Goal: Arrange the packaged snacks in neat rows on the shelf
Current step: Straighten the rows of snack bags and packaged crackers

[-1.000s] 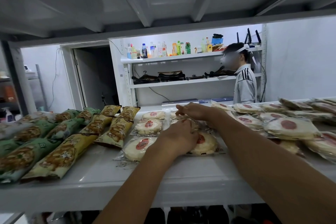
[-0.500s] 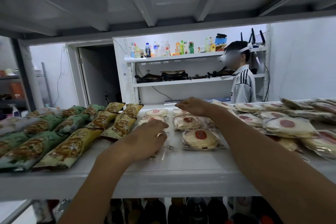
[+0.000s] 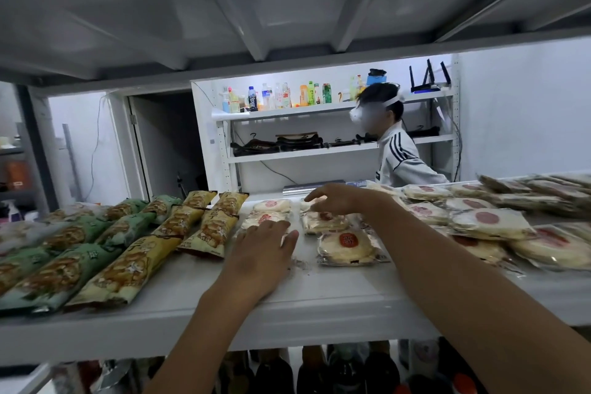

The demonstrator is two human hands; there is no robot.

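Note:
Round pale pastries with red stamps, each in clear wrap, lie in two short columns on the white shelf (image 3: 319,297). My left hand (image 3: 262,253) rests flat on the front packet of the left column, hiding most of it. Behind it lie two more packets (image 3: 267,217). My right hand (image 3: 339,201) reaches to the back of the right column, its relaxed fingers touching the far packet there. A middle packet (image 3: 323,222) and a front packet (image 3: 347,246) of that column lie uncovered.
Long yellow bags (image 3: 211,227) and green bags (image 3: 57,272) lie in slanted rows at the left. A loose heap of the same pastry packets (image 3: 492,221) fills the shelf's right side. Bottles (image 3: 319,371) stand on the level below. A person (image 3: 396,150) stands beyond the shelf.
My left hand has moved left, off the front packet of the right column and onto the left column's front packet. My right hand has stayed at the back.

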